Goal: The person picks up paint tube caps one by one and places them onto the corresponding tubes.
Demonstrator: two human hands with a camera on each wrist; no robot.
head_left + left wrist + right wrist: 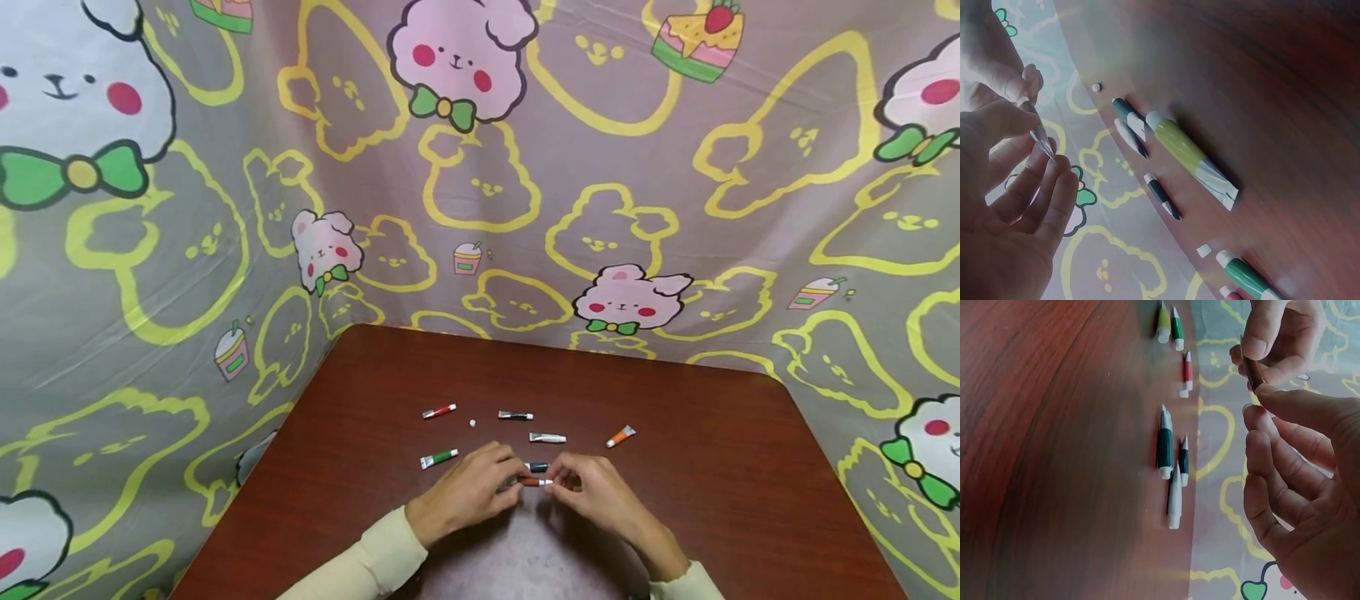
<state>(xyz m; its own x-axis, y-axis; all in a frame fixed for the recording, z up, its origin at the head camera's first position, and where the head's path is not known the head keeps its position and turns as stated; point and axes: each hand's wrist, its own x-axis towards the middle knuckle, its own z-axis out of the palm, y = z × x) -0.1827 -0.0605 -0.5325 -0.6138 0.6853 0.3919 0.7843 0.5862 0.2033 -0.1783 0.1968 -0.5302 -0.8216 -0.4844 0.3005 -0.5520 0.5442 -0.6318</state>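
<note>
A small brown paint tube (533, 482) with a white cap end is held between both hands, low over the near part of the table. My left hand (480, 482) pinches its body between thumb and fingers, as the left wrist view also shows on the tube (1039, 132). Thumb and forefinger of my right hand (598, 493) pinch the white end; its other fingers spread loosely in the right wrist view. Just beyond the brown tube lies a dark green tube (537, 467). A yellow tube (1179, 144) shows in the left wrist view, hidden behind my left hand in the head view.
Farther back on the brown table (360, 517) lie red (438, 411), black (516, 415), white (547, 437), orange (620, 436) and green (438, 458) tubes. A loose white cap (472, 423) sits among them. A patterned curtain (510, 192) hangs around the table.
</note>
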